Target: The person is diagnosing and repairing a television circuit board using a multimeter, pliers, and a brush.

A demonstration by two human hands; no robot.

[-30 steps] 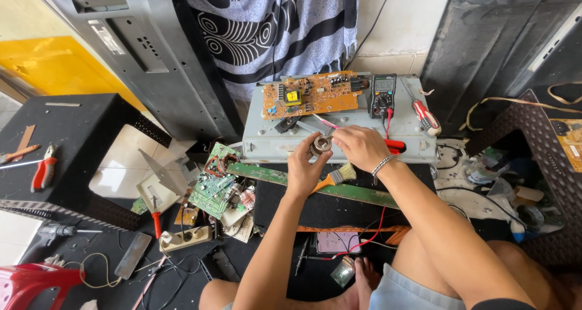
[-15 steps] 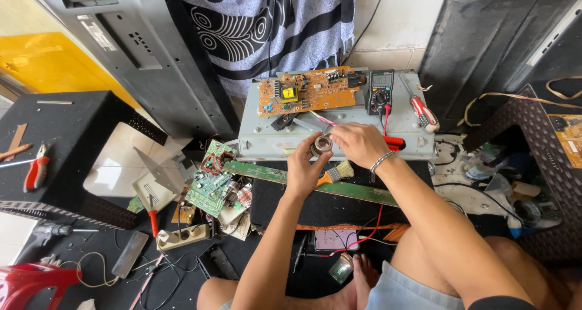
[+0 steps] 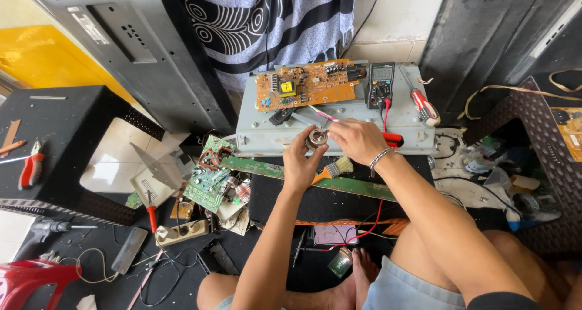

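Two hands, mine, together over one small thing. My left hand [image 3: 301,164] pinches a little round tin [image 3: 316,138] from below; my right hand [image 3: 357,140] closes on its top edge from the other side, a bead bracelet [image 3: 378,158] at the wrist. The tin hangs above the front lip of the grey metal box [image 3: 260,131], not resting on anything.

Nearest risk: the tin slips, since only fingertips carry it, and falls onto the black mat [image 3: 315,204] among loose parts.

Next: a paintbrush [image 3: 332,170] lies just under my wrists across a long green strip [image 3: 273,170]; a dropped forearm would knock it off.

Beside my right hand: a red wire [image 3: 384,111] runs to the meter [image 3: 381,86]; a snagged wrist could drag the meter off the box.

Farther: an orange circuit board [image 3: 306,84] lies loose on the box top, near a red-handled screwdriver [image 3: 423,106]; a jolt to the box would shift both.
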